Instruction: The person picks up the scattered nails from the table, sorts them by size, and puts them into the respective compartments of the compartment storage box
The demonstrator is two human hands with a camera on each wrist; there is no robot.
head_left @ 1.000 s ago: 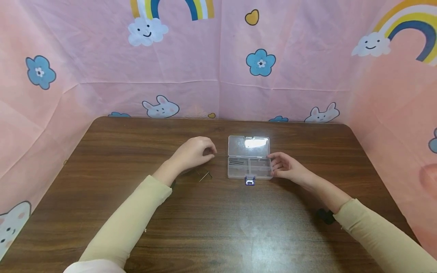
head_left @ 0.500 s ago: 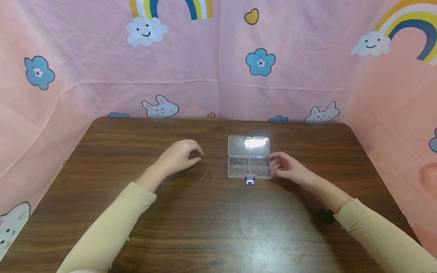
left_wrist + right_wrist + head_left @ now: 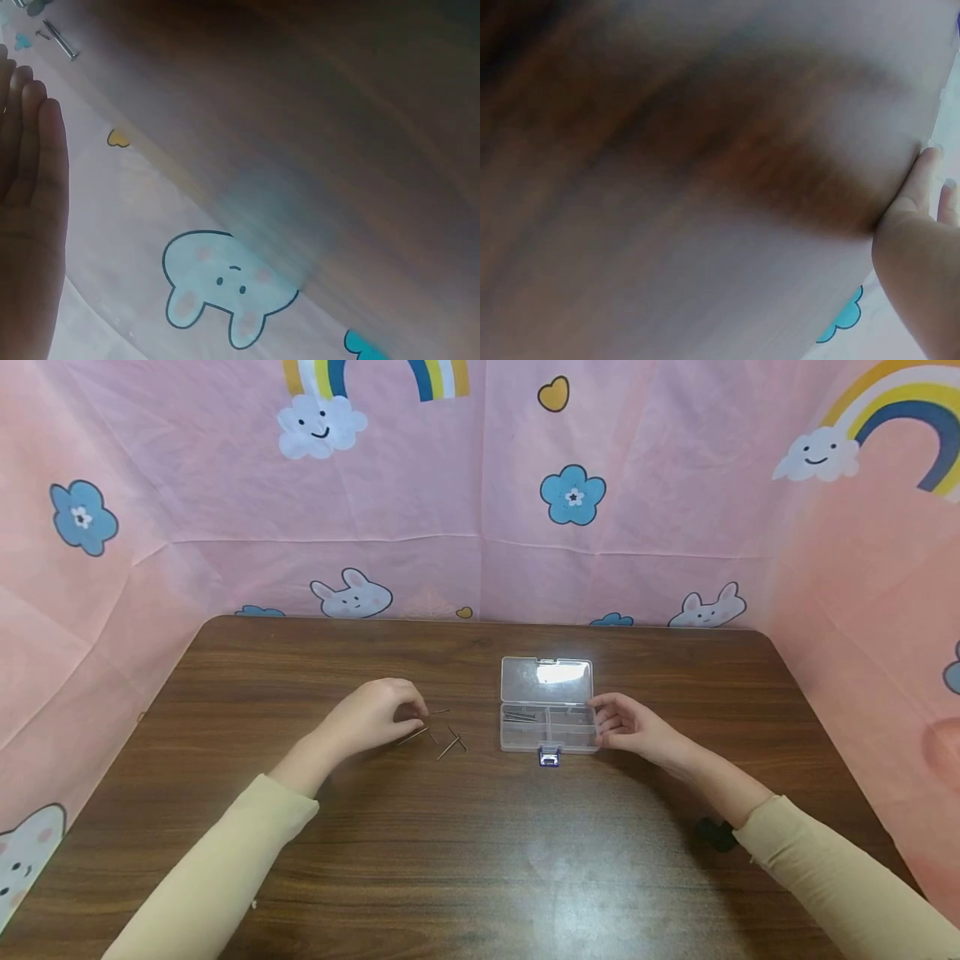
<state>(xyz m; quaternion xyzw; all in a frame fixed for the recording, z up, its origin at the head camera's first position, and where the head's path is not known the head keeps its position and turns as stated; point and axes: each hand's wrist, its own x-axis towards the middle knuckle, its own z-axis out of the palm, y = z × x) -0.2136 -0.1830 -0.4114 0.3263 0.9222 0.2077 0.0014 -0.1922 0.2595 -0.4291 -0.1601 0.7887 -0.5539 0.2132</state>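
Observation:
Several metal nails (image 3: 453, 744) lie loose on the brown table, left of a clear plastic storage box (image 3: 524, 739). My left hand (image 3: 371, 714) is low over the leftmost nails, thumb and fingers apart, with nothing visible between them. In the left wrist view, its fingers (image 3: 51, 142) look straight, and one nail (image 3: 60, 41) with a flat head lies beyond them. At the box's right end my right hand (image 3: 633, 727) holds the side, index finger near the hinge and thumb near the front corner. More nails (image 3: 519, 717) sit in the back left compartment.
The box's lid (image 3: 532, 683) stands open toward the back, and a blue-edged latch (image 3: 549, 757) hangs at its front. A pink patterned cloth (image 3: 480, 577) closes off the back and sides of the table (image 3: 420, 843).
My left hand has moved left and slightly toward me, away from the box, uncovering nails on the table. The right hand and the box have stayed put.

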